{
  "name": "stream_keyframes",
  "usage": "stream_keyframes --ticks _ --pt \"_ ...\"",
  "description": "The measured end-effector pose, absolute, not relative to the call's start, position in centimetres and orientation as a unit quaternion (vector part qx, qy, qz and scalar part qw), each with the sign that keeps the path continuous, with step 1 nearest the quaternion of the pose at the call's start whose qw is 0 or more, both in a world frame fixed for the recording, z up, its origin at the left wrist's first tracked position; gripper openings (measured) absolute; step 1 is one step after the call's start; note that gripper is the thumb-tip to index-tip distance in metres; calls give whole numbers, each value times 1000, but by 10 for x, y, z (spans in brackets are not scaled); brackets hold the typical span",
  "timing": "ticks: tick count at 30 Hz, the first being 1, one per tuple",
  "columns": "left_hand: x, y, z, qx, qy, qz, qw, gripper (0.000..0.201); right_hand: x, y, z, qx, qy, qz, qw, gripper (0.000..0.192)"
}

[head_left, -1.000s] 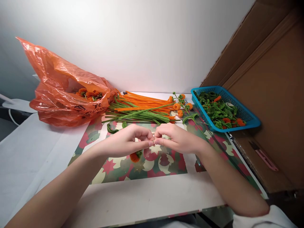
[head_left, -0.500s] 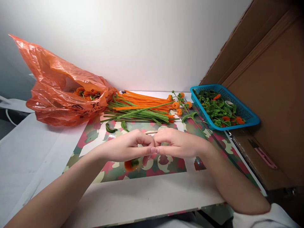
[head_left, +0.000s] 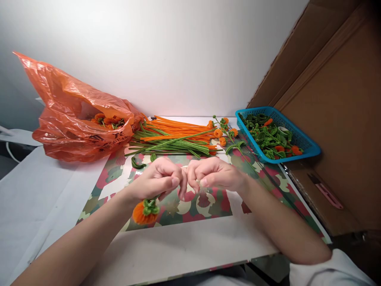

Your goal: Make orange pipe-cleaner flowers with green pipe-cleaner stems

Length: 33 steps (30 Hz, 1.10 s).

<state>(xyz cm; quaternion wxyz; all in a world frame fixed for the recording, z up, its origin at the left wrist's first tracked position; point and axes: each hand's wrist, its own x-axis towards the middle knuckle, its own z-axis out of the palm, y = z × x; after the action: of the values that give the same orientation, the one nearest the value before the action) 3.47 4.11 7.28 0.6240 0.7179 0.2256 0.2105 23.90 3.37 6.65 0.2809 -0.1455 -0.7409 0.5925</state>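
My left hand [head_left: 162, 178] is closed, with its fingers curled in over the middle of the mat. From beneath it hangs an orange fuzzy pipe-cleaner flower [head_left: 145, 212] with a green base, its short stem running up into the fingers. My right hand [head_left: 217, 174] is curled close by on the right, thumb against the bent fingers; whatever it pinches is hidden. The knuckles of both hands nearly meet. Just behind the hands lie a curled green leaf piece [head_left: 137, 163] and a pile of green pipe cleaners [head_left: 175, 145].
An orange plastic bag [head_left: 74, 131] with orange flowers stands at left. Orange pipe cleaners [head_left: 178, 126] lie at the back, beside a stemmed flower spray [head_left: 226, 133]. At right are a blue basket [head_left: 309, 149] of green and orange pieces and a pink-handled cutter [head_left: 329, 194] on cardboard.
My hands have turned and come slightly apart at the thumbs. The orange flower has swung left and toward me, out from under the hands into clear view.
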Motion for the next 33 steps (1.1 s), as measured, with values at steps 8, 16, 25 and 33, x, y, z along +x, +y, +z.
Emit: stream_keyframes --ticks 8,16,25,33 --pt "29 54 65 644 216 276 681 43 251 34 76 -203 -757 568 251 29" --pt "29 61 53 632 192 298 689 41 256 33 82 -372 -812 427 142 29" --pt "30 56 55 615 196 316 695 40 246 29 58 -420 -822 385 1 20" --pt "30 55 55 579 135 340 729 29 243 28 59 -433 -807 402 -11 21"
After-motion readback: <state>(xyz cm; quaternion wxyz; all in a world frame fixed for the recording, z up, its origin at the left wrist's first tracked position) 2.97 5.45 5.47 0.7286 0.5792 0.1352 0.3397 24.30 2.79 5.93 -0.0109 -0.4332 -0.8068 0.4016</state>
